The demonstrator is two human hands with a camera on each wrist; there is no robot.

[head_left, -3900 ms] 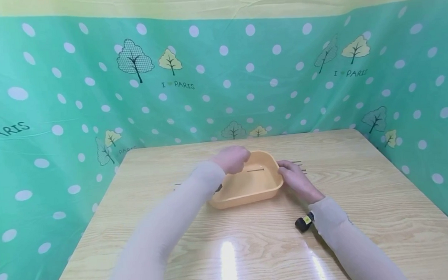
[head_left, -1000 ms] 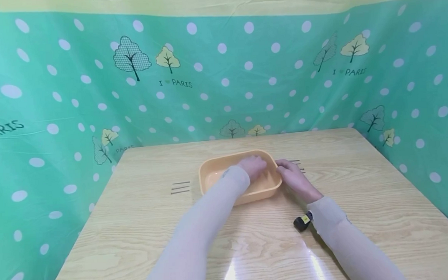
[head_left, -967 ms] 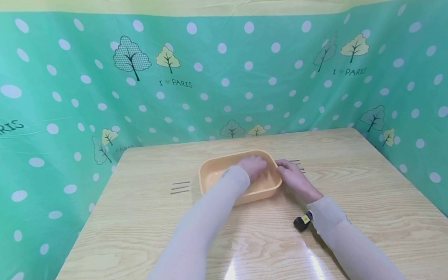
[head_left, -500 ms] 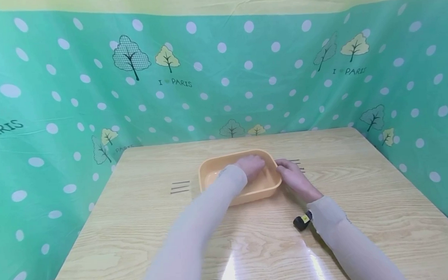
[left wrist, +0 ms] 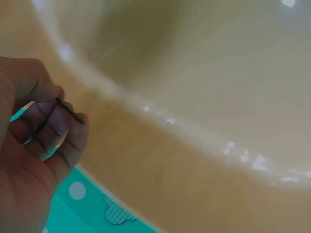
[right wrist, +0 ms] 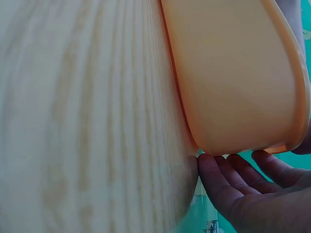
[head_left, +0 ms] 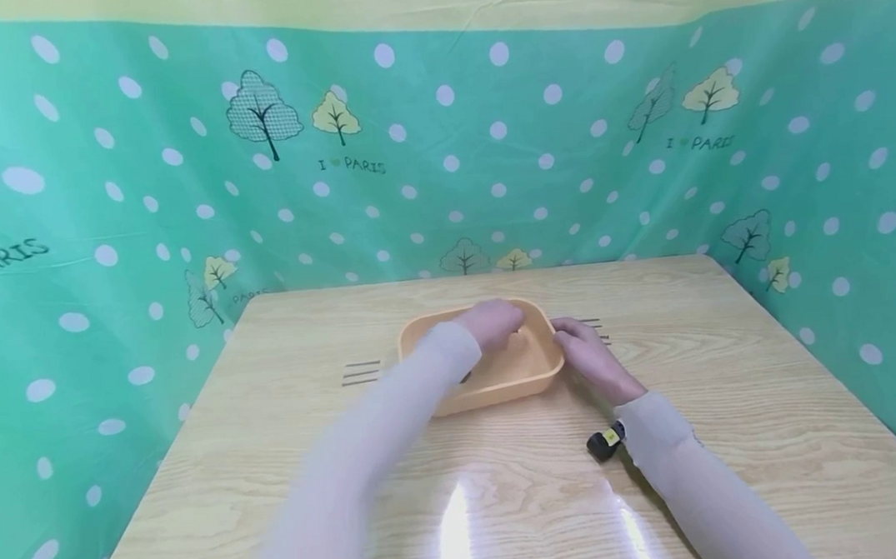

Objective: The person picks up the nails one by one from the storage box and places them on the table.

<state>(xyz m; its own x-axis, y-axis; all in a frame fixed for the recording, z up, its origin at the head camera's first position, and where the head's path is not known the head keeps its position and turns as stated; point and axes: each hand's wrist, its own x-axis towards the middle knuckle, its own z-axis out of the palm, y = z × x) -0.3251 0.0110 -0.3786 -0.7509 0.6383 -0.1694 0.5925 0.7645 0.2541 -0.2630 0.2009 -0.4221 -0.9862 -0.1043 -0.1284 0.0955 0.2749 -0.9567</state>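
A shallow orange plastic box [head_left: 498, 390] stands on the wooden table. My left hand [head_left: 495, 321] is over the inside of the box near its back wall. In the left wrist view its thumb and fingers pinch a thin dark nail [left wrist: 70, 111] close to the box wall [left wrist: 146, 138]. My right hand [head_left: 590, 357] holds the right side of the box [right wrist: 238, 77]; its fingertips touch the outer wall near the rim, and the thumb is partly hidden. Part of the box floor is hidden by the left arm.
Three nails [head_left: 360, 374] lie in a row on the table left of the box. Several more nails [head_left: 592, 321] lie beyond the right hand, partly covered by it. A green dotted curtain [head_left: 443, 163] hangs around the table's back and sides.
From deep in the box, my left hand has risen and moved slightly left. The nail seen on the box floor earlier no longer shows there. My right hand and the box stay put.
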